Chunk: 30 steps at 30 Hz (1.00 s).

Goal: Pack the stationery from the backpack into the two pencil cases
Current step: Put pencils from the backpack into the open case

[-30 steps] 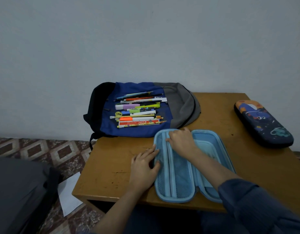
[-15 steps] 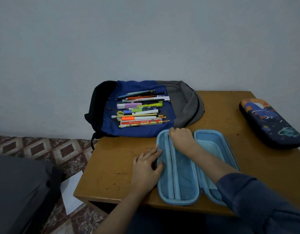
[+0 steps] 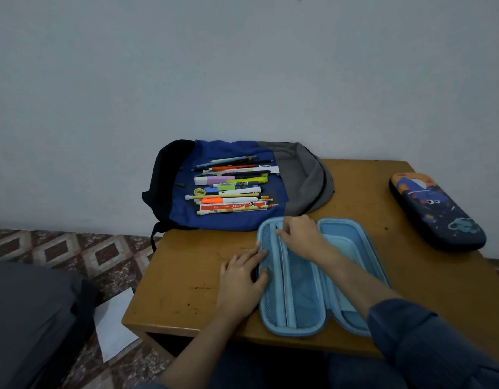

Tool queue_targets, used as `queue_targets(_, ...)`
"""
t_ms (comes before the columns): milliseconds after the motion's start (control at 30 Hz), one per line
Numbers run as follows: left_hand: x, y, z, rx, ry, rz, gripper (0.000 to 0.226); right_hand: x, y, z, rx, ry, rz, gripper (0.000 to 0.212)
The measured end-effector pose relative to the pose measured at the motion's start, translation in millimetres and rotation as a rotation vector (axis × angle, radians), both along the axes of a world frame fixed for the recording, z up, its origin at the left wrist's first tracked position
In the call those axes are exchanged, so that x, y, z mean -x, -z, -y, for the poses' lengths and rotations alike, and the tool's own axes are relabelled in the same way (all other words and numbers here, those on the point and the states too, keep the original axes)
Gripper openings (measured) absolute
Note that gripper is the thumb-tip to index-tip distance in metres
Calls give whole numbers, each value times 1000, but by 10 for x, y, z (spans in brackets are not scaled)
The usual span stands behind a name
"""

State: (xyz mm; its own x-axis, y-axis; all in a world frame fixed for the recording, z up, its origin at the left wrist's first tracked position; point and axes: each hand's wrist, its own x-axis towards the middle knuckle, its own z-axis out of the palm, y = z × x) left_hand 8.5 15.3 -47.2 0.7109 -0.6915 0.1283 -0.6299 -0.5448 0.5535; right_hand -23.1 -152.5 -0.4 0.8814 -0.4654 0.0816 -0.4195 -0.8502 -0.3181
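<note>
Head view: the backpack (image 3: 296, 178) lies flat on the far left corner of the bench (image 3: 186, 276), its black side hanging past the left edge. The stationery (image 3: 231, 192) is spread in a loose row of pens, pencils, highlighters and a ruler on the blue panel of the backpack, none of it in a case. The blue case (image 3: 296, 331) lies open like a book at the near edge, about midway along it, its far end just short of the backpack. Its left half carries a mesh pocket (image 3: 301, 293) with a zip (image 3: 283, 290) running lengthwise; its right half is a plain tray. The dark case (image 3: 436, 211), printed with cartoon figures, lies closed by the right edge, well apart from the blue one.

The left hand (image 3: 239, 284) rests flat on the bench with straight fingers, fingertips and thumb touching the left rim of the blue case, holding nothing. The right hand (image 3: 301, 237) sits on the far end of the mesh pocket, fingers bent down at the zip; whether they pinch the pull cannot be told. A blue sleeve (image 3: 425, 346) covers that forearm.

A paper (image 3: 113, 324) lies on the patterned floor (image 3: 60, 248) left of the bench.
</note>
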Motion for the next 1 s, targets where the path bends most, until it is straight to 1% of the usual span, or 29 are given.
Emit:
queue_targets(67, 1, -6, 0, 4, 2, 5, 40, 110, -37, -36, -25, -6, 10, 25)
queue_targets(133, 13, -11, -9, 29, 4, -1, 33, 222, -93, -93, -9, -14, -4, 22)
queue_targets(200, 26, -14, -14, 65, 6, -21, 21, 325, -133, -160, 43, 4, -59, 22)
queue_targets(267, 33, -25, -14, 80, 14, -31, 10, 427, -144, -217, 48, 11, -123, 24)
queue_targets(367, 43, -37, -11, 52, 12, -11, 9, 541, -110, -249, -17, 22, -166, 22)
queue_targets(467, 151, -132, 36, 71, -13, 59, 15, 636, -72, -189, -111, 100, -56, 15)
queue_targets(500, 204, -184, 71, 98, -14, 24, 16, 663, -66, -164, -137, 132, -21, 17)
queue_targets(567, 285, -287, 181, 89, -34, -139, 18, 718, -51, -124, -188, 171, 0, 29)
queue_targets(633, 306, -375, 293, -18, -96, -252, 18, 760, -30, -81, -244, 187, 23, 37)
queue_targets(733, 266, -457, 418, -189, -162, -303, 14, 827, 5, -13, -366, 215, 96, 41)
queue_targets(800, 258, -490, 472, -247, -181, -374, 13, 875, 30, 26, -446, 246, 125, 41)
queue_targets(900, 277, -506, 515, -268, -170, -511, 19, 923, 87, 42, -571, 293, 182, 40)
queue_targets(1000, 326, -489, 537, -218, -147, -635, 16, 941, 121, 34, -579, 289, 194, 39)
